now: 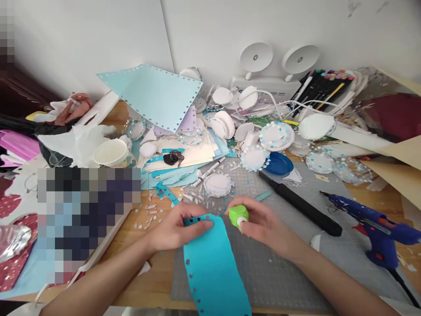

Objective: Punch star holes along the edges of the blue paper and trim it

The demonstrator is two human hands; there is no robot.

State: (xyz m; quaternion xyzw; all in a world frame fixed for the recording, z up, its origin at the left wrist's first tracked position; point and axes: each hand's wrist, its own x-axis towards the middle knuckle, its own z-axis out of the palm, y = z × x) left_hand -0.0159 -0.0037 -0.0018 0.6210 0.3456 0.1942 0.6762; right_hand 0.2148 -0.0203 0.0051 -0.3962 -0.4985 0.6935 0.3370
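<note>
Pinching the turquoise paper strip (215, 267) between thumb and fingers, your left hand (184, 228) is over the left part of the grey cutting mat (279, 276), the landmark for all places given below. The strip slants from above the mat's middle down past its near edge; star-shaped holes line its top and left borders. Your right hand (259, 224), above the mat's centre, grasps a small green-and-white craft punch (238, 215), thumb against the white part; the punch is just beside the strip, not touching it.

Farther out, you have a narrow teal scrap (263, 195) on the mat's middle and a black rod-shaped tool (301, 204) lying aslant on its right half. Toward the mat's far edge are a white disc (218, 184) with a blue-flecked rim and a dark blue round lid (281, 162). At the mat's right side lies a blue glue gun (375, 228). To the mat's left stands a white cup (111, 152). Beyond the mat, you see keys (177, 158) on stacked paper, a pale blue sheet (149, 96) bordered with holes, a two-headed white lamp (268, 85) and a cluster of black markers (324, 90).
</note>
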